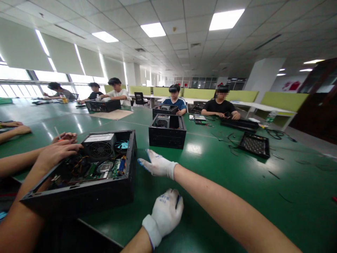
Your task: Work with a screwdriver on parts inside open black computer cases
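My right hand [159, 164], in a white glove with blue fingertips, reaches over the green table with its fingers apart and holds nothing. It is beside the right wall of an open black computer case [86, 191], with a gap between them. Nearer to me, my left hand [165, 213], gloved alike, is low over the table with its fingers curled under; whatever they hold, if anything, is hidden. Inside the case show a power supply [98, 147], a blue fan [122, 144] and a circuit board [105, 168]. Another person's bare hands [61, 147] are at its left side.
Another open computer case [167, 131] stands ahead, with a further one [164, 110] behind it. To the right lie a black perforated panel [255, 144] and loose cables [280, 134]. Several people sit round the green table [210, 168], some with computer parts before them.
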Demonstrator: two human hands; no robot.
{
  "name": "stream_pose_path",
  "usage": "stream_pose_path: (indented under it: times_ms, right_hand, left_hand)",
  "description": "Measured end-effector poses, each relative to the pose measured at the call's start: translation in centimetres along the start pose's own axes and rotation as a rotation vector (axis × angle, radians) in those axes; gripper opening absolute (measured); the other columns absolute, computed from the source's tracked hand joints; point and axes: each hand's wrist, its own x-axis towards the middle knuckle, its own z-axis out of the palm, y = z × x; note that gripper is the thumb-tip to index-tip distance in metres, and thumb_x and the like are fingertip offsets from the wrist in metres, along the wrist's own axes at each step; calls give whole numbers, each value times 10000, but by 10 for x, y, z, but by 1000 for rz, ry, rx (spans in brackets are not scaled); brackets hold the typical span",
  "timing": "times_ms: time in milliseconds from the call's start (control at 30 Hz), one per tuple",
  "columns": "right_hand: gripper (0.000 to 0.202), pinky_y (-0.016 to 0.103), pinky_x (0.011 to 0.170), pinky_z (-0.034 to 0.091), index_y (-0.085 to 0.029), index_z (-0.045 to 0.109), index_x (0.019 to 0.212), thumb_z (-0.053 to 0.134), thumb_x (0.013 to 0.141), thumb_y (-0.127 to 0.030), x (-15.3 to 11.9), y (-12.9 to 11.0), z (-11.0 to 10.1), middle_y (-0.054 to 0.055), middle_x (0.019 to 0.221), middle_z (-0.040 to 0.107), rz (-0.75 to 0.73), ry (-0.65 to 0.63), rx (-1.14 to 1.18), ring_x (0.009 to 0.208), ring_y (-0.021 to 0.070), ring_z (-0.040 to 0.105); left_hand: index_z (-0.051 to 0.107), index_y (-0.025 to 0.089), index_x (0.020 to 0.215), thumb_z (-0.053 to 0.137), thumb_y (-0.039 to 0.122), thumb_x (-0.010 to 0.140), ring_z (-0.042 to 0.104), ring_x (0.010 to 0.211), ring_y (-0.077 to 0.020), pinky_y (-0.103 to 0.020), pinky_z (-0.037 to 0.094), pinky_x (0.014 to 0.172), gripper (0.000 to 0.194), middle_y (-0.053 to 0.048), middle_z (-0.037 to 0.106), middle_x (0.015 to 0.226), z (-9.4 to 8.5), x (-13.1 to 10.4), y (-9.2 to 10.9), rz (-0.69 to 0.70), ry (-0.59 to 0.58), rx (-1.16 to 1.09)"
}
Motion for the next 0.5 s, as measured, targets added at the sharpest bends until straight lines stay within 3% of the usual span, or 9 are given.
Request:
stream_pose_path:
  times_ms: [133,267,367,500]
  right_hand:
    - [989,459,1274,167,17,271,1610,555,917,-628,15,49,-42,279,1691,219,129,67,-327,1575,393,189]
    - [873,500,1262,144,-13,295,1600,586,929,-490,42,98,-91,276,1682,244,256,173,-589,1572,395,169]
    - [783,540,1222,257,-73,398,1553,630,932,-491,61,122,-117,246,1628,368,311,192,-716,1513,383,316]
    - [505,562,1064,479,-200,571,1402,653,973,-453,78,133,-128,123,1453,564,333,200,-841,1282,303,575]
  left_hand:
    - [571,226,841,485,252,977,673,686,-217,-351,526,636,164,-26,647,754,0,2,-8,-50,-83,-49]
    - [539,233,834,483,261,976,638,659,-197,-337,460,601,155,-15,614,733,-2,-1,-3,-36,-35,-74]
    - [535,231,861,477,264,975,626,652,-198,-346,450,603,132,-19,606,741,0,-3,-4,22,7,-75]
    - [537,227,895,466,265,981,630,666,-208,-358,468,623,117,-27,615,771,2,-4,-8,38,44,-59]
